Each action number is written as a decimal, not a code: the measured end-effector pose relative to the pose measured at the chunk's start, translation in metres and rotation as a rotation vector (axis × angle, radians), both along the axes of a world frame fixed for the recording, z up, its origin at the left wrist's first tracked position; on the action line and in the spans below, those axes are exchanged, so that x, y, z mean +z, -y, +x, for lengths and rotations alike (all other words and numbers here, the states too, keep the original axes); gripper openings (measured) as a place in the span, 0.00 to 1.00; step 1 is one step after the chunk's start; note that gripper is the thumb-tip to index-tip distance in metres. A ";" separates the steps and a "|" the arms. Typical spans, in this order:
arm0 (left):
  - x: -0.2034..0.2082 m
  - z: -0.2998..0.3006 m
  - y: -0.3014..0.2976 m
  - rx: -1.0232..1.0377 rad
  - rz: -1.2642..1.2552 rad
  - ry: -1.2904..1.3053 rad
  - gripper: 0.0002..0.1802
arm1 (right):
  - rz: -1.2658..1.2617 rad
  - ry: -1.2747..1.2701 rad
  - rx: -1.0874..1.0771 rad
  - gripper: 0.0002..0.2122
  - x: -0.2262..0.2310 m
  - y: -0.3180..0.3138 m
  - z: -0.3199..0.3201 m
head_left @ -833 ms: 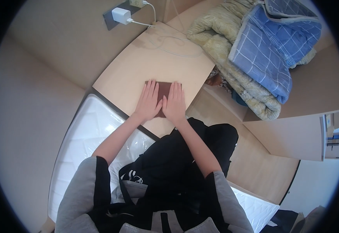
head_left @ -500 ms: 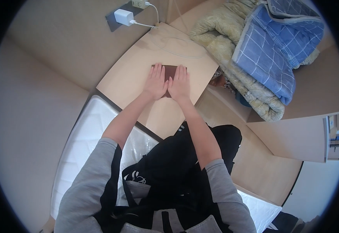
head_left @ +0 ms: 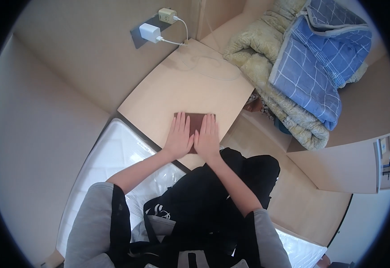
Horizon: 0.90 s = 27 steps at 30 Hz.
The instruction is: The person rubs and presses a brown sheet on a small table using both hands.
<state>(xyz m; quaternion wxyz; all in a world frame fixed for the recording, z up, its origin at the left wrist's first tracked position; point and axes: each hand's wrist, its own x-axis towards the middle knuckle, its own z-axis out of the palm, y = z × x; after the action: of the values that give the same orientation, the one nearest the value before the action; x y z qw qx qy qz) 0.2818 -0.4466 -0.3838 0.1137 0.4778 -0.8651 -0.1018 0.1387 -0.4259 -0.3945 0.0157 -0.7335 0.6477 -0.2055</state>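
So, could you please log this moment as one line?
left hand: flat on left side of brown piece; right hand: flat on its right side; brown piece: lying on wooden tabletop; white charger: at wall

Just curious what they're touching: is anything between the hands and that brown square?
Nothing visible: the left hand and right hand both lie on the brown square, which rests on the light tabletop. A thin pale cable lies farther back, clear of both hands.

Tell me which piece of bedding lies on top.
The blue piece with white grid lines; it rests over the bulky yellowish-beige quilt, which has no such grid.
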 end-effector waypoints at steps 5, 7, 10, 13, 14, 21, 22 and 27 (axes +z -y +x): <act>0.002 0.008 -0.028 0.001 0.014 -0.015 0.37 | 0.073 0.035 0.038 0.30 0.010 -0.026 0.006; 0.001 0.007 -0.022 -0.021 -0.031 -0.011 0.38 | 0.036 0.039 0.044 0.30 0.009 -0.022 0.004; 0.000 0.008 -0.009 -0.032 -0.070 -0.019 0.37 | 0.024 0.030 0.054 0.30 0.007 -0.012 0.003; -0.002 0.003 0.014 -0.057 -0.085 -0.045 0.37 | -0.017 -0.032 -0.004 0.30 0.000 0.008 0.000; -0.003 0.001 0.024 -0.052 -0.089 -0.026 0.38 | -0.030 -0.065 -0.024 0.30 -0.001 0.016 -0.002; -0.008 -0.010 0.086 0.008 -0.068 -0.001 0.39 | -0.097 -0.003 -0.071 0.30 -0.008 0.077 -0.009; -0.007 -0.012 0.091 0.024 -0.058 0.007 0.39 | -0.072 -0.040 -0.093 0.29 -0.008 0.084 -0.010; -0.008 -0.012 0.102 0.022 -0.045 -0.002 0.38 | -0.050 -0.053 -0.117 0.28 -0.009 0.093 -0.009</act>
<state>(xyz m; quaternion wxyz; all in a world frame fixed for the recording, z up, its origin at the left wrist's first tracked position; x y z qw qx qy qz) 0.2702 -0.5483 -0.3923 0.1266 0.4843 -0.8618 -0.0814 0.1293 -0.5194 -0.4037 -0.0317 -0.6996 0.6844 -0.2028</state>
